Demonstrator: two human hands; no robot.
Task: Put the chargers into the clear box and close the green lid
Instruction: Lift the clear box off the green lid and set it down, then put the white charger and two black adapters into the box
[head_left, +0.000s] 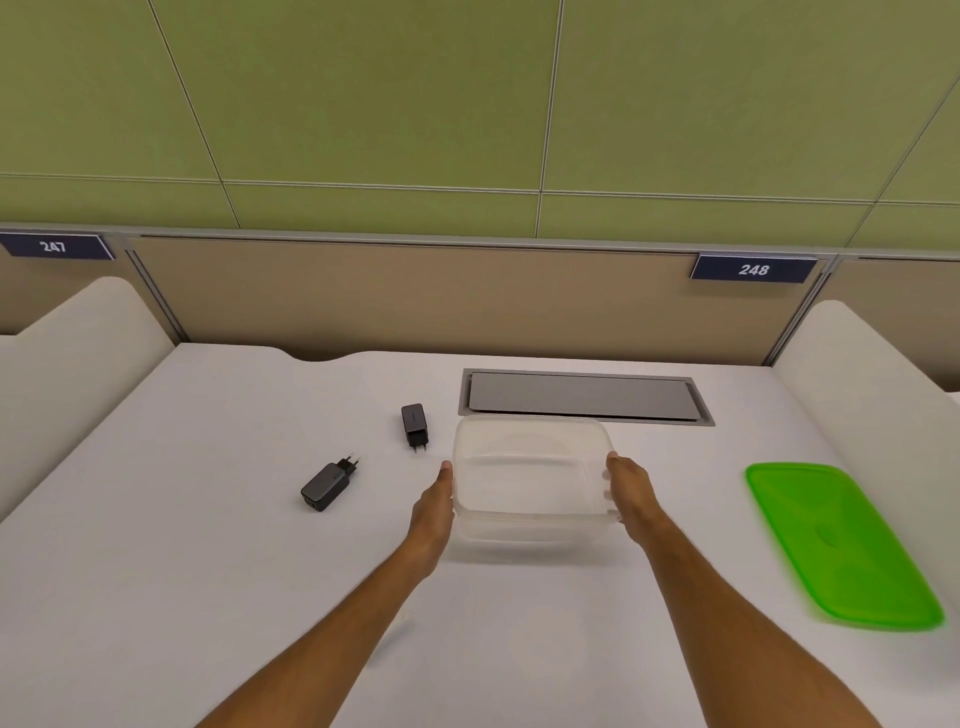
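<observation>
The clear box (530, 457) stands open and empty at the middle of the white desk. My left hand (434, 506) presses its left wall and my right hand (631, 491) grips its right wall, fingers showing through the plastic. Two black chargers lie to the left of the box: one charger (414, 423) close to its far left corner with prongs toward me, the other charger (328, 484) farther left, lying at an angle. The green lid (836, 540) lies flat on the desk at the right, apart from the box.
A grey cable hatch (582, 396) is set into the desk just behind the box. White curved dividers rise at the left side (78, 353) and the right side (862, 374). A beige back panel carries number plates 247 and 248.
</observation>
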